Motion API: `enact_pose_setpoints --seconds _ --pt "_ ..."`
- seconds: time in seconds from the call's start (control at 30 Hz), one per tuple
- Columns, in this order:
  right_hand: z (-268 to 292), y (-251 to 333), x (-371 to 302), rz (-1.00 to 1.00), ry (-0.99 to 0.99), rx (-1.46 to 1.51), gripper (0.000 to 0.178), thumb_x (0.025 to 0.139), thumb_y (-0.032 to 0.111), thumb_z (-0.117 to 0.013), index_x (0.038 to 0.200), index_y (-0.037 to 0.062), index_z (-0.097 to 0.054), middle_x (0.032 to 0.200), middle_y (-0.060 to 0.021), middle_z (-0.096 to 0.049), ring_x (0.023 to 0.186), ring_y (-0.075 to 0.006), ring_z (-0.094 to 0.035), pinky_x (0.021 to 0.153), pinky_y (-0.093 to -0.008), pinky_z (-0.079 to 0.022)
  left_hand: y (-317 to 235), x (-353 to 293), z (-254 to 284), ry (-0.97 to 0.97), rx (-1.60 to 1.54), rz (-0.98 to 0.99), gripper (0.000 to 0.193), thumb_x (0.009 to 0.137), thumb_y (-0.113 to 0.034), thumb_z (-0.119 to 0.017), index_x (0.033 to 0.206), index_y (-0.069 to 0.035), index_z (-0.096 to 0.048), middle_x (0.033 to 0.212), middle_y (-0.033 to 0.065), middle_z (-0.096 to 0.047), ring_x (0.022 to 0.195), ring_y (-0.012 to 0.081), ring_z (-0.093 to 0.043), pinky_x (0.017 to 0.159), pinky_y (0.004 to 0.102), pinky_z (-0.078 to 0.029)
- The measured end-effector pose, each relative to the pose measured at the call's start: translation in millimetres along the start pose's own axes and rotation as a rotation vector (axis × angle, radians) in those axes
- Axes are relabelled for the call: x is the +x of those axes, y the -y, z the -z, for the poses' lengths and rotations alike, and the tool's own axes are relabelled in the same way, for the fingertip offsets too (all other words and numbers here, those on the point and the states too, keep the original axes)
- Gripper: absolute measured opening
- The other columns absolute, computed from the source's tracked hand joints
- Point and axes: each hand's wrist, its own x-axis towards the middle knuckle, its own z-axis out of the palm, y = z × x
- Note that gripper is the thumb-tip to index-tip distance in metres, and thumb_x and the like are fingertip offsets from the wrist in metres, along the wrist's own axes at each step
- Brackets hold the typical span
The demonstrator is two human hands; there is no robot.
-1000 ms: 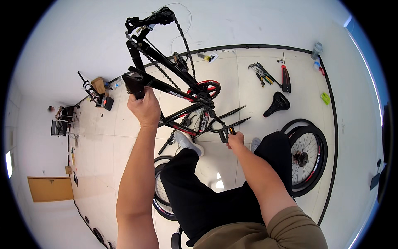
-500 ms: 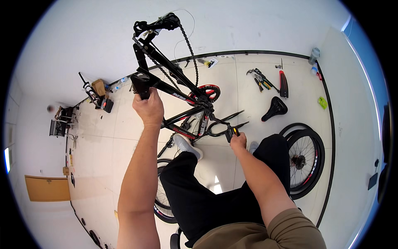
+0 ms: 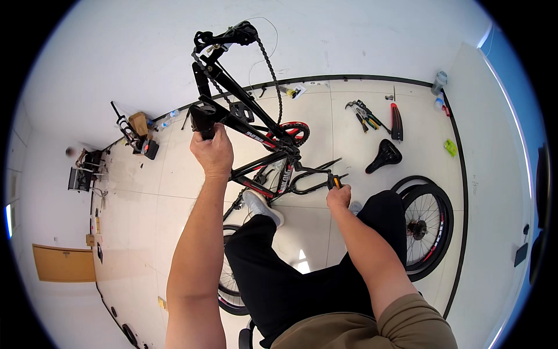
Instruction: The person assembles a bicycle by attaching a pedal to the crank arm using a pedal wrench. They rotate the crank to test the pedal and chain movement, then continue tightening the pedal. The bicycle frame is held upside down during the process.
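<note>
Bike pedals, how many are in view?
2: one pedal is in the right hand; the other pedal is farther off, seen between the black frame tubes.

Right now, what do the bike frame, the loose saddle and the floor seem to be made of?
Bike frame: probably metal, painted glossy black, with highlights along its tubes; which metal is unclear.
Loose saddle: perhaps synthetic leather, given its smooth black sheen.
Floor: likely polished tile, given thin joint lines and bright reflections.
</note>
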Motion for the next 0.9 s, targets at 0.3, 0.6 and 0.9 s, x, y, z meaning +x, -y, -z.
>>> enact_pose_setpoints --seconds 0.3,0.6,0.9 --pt "-4.2 -5.7 20.0 -0.172 0.171 0.415 0.023 0.088 0.002 -0.052 0.110 0.0007 -0.046 0.082 -0.0141 -0.060 0.053 -0.0232 -0.062 0.041 -0.0333 -0.044 1.3 0.5 4.9 0.013 0.015 -0.007 0.012 0.086 -0.008 -0.065 0.081 0.003 -0.061 0.067 0.0039 -0.059 0.062 0.0100 -0.050 0.057 0.0283 -0.042" --pt "17.3 -9.7 41.5 -0.043 0.008 0.154 0.028 0.081 0.000 -0.050 0.109 -0.0006 -0.053 0.091 -0.0168 -0.062 0.068 -0.0265 -0.065 0.047 -0.0349 -0.050 -0.5 0.5 -1.4 0.006 0.010 -0.022 0.014 0.085 -0.009 -0.066 0.080 0.003 -0.062 0.066 0.0067 -0.060 0.060 0.0128 -0.051 0.057 0.0304 -0.043" --pt "60.1 30.9 15.5 -0.054 0.088 0.204 0.036 0.080 0.006 -0.052 0.116 0.0004 -0.057 0.111 -0.0213 -0.064 0.105 -0.0376 -0.062 0.093 -0.0423 -0.048 0.8 -0.7 1.0 -0.005 -0.013 0.007 0.015 0.083 -0.010 -0.067 0.077 0.003 -0.062 0.064 0.0085 -0.061 0.057 0.0142 -0.053 0.055 0.0318 -0.044"
